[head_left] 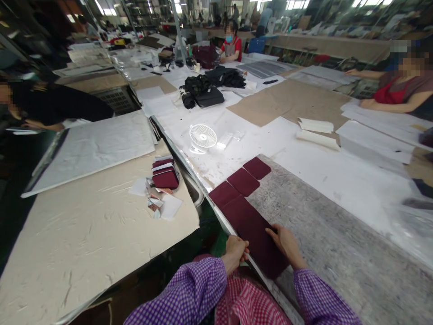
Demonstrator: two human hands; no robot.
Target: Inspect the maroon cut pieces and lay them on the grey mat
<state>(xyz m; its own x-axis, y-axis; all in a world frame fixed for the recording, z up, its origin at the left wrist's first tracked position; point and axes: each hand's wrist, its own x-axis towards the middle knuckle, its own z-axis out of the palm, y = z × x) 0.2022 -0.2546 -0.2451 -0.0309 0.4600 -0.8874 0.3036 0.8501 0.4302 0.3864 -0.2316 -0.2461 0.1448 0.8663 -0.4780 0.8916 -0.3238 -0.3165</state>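
A long dark maroon fabric piece (252,234) lies along the near edge of a grey speckled work surface (338,253). My left hand (234,253) grips that piece at the table edge, fingers curled over it. My right hand (286,243) lies flat on the same piece, pressing it down. Beyond it, three smaller maroon pieces (243,181) lie in a row on the grey surface.
A stack of maroon pieces (165,174) and paper scraps sit on the cream table (84,243) to the left. A small white fan (202,137) stands ahead. Black bags (203,92) lie farther back. Other people work at the left, far and right tables.
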